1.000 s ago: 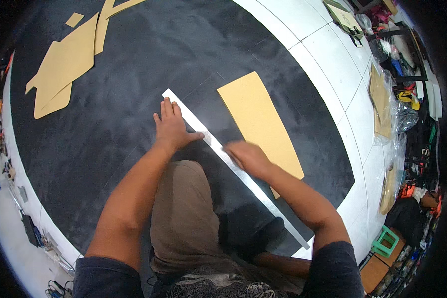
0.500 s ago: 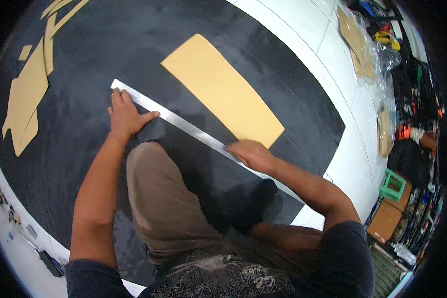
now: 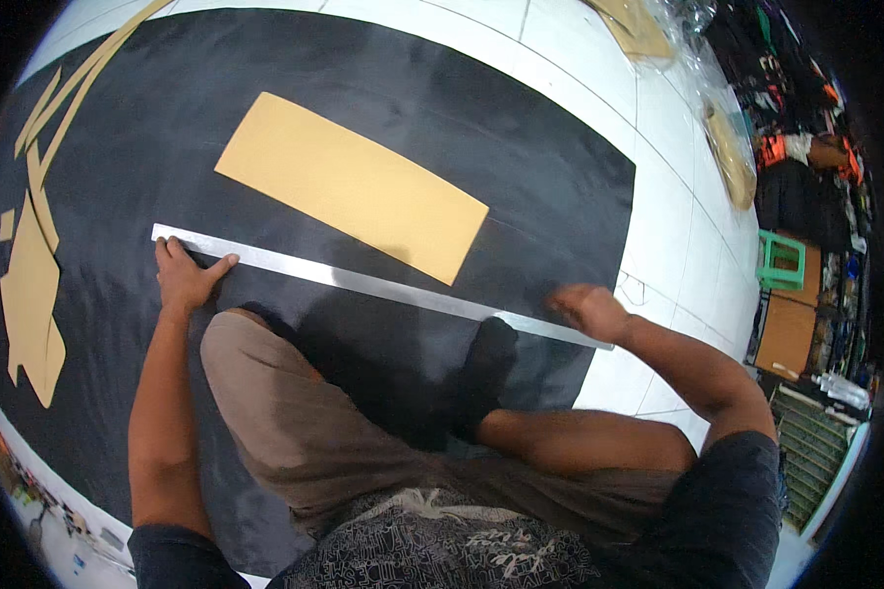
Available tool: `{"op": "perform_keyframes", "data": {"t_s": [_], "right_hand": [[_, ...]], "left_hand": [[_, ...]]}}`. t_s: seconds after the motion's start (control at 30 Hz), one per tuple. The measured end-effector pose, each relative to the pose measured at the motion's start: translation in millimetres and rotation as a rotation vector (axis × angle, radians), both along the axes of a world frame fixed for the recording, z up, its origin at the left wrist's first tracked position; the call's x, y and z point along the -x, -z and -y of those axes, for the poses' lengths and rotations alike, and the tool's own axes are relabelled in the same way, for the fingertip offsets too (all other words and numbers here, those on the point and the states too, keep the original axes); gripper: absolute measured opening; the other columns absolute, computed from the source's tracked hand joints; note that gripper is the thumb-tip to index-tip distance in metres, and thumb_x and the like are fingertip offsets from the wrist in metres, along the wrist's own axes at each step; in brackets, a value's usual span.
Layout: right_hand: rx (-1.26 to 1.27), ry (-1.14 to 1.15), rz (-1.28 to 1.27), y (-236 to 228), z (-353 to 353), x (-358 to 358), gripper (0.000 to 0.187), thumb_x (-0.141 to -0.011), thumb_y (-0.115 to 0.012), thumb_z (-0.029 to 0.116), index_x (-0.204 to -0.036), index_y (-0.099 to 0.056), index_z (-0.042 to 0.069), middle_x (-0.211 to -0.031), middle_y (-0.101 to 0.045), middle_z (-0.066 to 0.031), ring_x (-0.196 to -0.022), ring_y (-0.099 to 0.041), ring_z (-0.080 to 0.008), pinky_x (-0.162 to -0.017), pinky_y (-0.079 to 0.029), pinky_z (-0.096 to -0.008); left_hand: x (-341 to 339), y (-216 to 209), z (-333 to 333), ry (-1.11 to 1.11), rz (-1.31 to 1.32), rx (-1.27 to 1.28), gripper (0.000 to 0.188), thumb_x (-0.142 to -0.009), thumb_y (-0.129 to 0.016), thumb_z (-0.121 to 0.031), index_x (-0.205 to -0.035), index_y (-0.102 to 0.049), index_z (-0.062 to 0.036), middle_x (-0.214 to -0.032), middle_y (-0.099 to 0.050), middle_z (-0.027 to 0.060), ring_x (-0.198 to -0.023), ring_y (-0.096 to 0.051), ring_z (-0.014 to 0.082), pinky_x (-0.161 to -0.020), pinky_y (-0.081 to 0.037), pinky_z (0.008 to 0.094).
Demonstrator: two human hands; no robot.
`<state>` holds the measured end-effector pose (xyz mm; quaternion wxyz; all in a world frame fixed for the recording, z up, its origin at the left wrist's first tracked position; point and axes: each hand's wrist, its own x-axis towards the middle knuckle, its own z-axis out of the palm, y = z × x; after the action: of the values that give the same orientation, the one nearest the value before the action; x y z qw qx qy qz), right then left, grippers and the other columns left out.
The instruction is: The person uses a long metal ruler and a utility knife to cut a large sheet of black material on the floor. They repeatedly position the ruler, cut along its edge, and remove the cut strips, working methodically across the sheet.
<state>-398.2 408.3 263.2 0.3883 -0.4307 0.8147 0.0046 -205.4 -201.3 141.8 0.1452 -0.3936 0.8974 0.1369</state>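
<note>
A long silver metal ruler lies slantwise across a wide black sheet. My left hand presses near the ruler's left end, thumb and fingers spread on it. Close to its right end is my right hand, held just by the far edge with the fingers curled in. Whatever those fingers hold, if anything, is hidden. Beyond the ruler rests a flat tan panel with one curved long side, apart from both hands.
Several tan offcuts and thin strips lie along the sheet's left side. White floor tiles surround the sheet. At right are a green plastic stool, tan pieces in clear plastic and a metal grate. My bent legs straddle the near side.
My right hand has slid rightward along the ruler toward its right end. My left hand stays on the ruler's left end. The whole view has turned, so the ruler looks more level.
</note>
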Motion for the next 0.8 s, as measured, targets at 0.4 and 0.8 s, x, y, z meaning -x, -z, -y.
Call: {"op": "perform_keyframes", "data": {"t_s": [0.4,0.8], "right_hand": [[0.624,0.992,-0.065,95.1,74.7,-113.2,0.020,-0.101,-0.060,0.016,-0.112,-0.070,0.002,-0.112,-0.071,-0.0180,-0.107,-0.068,-0.0360,-0.092,-0.053,-0.0428],[0.683,0.858,-0.023,115.1,88.4,-115.1,0.021,-0.101,-0.058,0.015,-0.113,-0.068,0.001,-0.113,-0.070,-0.0170,-0.106,-0.067,-0.0366,-0.092,-0.053,-0.0430]], "left_hand": [[-7.5,16.1,17.9,0.035,0.051,0.015,0.137,-0.068,-0.079,-0.075,-0.151,-0.018,0.0164,-0.158,-0.018,0.0371,-0.146,-0.030,0.0495,-0.118,-0.034,0.0506],[4.0,7.9,7.7,0.034,0.071,-0.022,0.131,-0.072,-0.081,-0.068,-0.150,-0.018,0.0168,-0.156,-0.019,0.0369,-0.146,-0.026,0.0505,-0.120,-0.031,0.0517]]}}
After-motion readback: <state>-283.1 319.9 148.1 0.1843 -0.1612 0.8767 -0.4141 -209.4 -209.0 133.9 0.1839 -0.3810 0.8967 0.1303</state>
